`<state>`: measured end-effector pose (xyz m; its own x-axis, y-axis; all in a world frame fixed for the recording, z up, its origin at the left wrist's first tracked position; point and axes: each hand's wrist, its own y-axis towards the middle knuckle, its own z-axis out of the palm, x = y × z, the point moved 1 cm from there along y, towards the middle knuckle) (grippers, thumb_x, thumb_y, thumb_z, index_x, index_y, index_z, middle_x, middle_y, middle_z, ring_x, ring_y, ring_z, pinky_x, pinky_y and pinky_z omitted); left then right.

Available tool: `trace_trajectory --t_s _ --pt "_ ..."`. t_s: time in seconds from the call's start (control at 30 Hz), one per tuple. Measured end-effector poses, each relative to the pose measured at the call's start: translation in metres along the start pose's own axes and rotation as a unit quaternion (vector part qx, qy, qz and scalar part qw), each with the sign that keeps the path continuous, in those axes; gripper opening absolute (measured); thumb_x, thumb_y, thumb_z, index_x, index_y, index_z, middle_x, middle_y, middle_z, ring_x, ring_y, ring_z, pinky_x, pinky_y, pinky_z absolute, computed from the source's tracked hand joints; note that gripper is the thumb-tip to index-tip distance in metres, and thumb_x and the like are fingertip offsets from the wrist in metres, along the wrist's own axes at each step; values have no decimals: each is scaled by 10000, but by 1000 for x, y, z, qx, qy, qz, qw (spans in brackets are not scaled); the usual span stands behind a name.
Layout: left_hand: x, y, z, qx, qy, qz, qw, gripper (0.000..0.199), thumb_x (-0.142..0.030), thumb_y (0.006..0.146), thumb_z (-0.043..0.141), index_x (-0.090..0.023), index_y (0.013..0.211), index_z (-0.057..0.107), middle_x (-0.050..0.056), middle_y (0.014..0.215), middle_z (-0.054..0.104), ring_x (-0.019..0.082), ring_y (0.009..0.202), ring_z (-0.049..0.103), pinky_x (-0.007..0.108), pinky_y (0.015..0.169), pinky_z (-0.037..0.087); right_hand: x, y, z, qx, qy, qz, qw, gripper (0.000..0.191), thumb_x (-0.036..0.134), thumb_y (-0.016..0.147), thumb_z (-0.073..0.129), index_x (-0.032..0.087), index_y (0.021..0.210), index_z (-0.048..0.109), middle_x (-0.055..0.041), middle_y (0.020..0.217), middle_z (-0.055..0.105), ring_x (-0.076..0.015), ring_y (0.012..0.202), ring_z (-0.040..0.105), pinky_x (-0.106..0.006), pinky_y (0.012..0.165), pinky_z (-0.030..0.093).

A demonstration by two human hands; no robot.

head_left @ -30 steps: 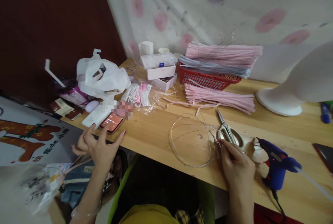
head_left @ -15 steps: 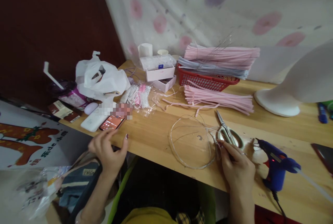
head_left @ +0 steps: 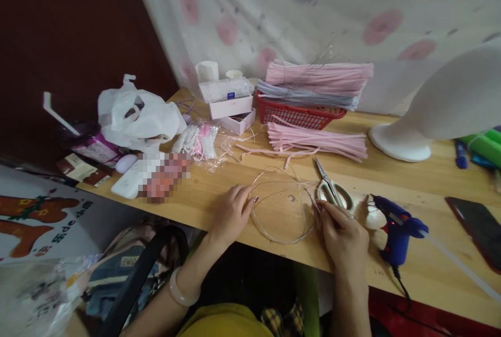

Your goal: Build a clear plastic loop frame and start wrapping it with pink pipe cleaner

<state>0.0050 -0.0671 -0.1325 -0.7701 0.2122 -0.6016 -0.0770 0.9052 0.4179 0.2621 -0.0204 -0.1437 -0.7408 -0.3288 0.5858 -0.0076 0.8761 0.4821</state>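
Note:
A loop of thin silvery wire lies near the table's front edge. At its left side is my left hand, thumb and fingers drawn together on the wire. My right hand pinches the wire at the right side of the loop. Just beyond my right fingertips, scissors with pale handles lie with their points away from me. To the right of my right hand rests a blue glue gun with a clear stick in its back.
Pink fuzzy stems lie before a red basket of more stems. A white stand and a dark phone are at the right. White boxes, bagged beads, a plastic bag and a cup stand left.
My left hand has moved right, from beside the phone to the wire loop, and its fingers have closed. My right hand keeps its pinch. The view has shifted slightly right.

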Motion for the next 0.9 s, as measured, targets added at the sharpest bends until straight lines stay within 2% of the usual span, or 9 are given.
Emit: trace_trajectory --t_s 0.3,0.5,0.73,0.9 --pt "4 5 8 -38 1 -20 999 121 -164 940 521 -188 964 637 40 899 687 167 847 660 308 768 549 0 0 -1 3 4 -4 1000 305 407 925 552 217 957 789 -74 998 779 -241 841 735 -328 715 532" --pt "2 5 7 -47 -1 -2 999 125 -139 943 511 -183 938 629 28 870 687 148 809 660 273 735 538 -1 -1 -1 2 -13 -4 1000 310 418 928 548 224 955 787 -73 1002 779 -233 803 736 -313 661 524" --pt "2 3 6 -53 8 14 998 131 -137 951 494 -188 950 615 30 872 686 149 808 667 272 731 540 -4 -2 0 17 2 4 1000 306 394 931 538 216 993 779 -74 1018 775 -242 864 735 -339 739 545" --pt "0 4 7 -58 17 21 998 143 -129 956 478 -187 981 606 33 878 689 151 805 670 273 725 544 -2 -2 -1 8 -6 -2 1000 319 405 936 526 222 986 782 -79 1007 777 -241 850 738 -333 710 549"
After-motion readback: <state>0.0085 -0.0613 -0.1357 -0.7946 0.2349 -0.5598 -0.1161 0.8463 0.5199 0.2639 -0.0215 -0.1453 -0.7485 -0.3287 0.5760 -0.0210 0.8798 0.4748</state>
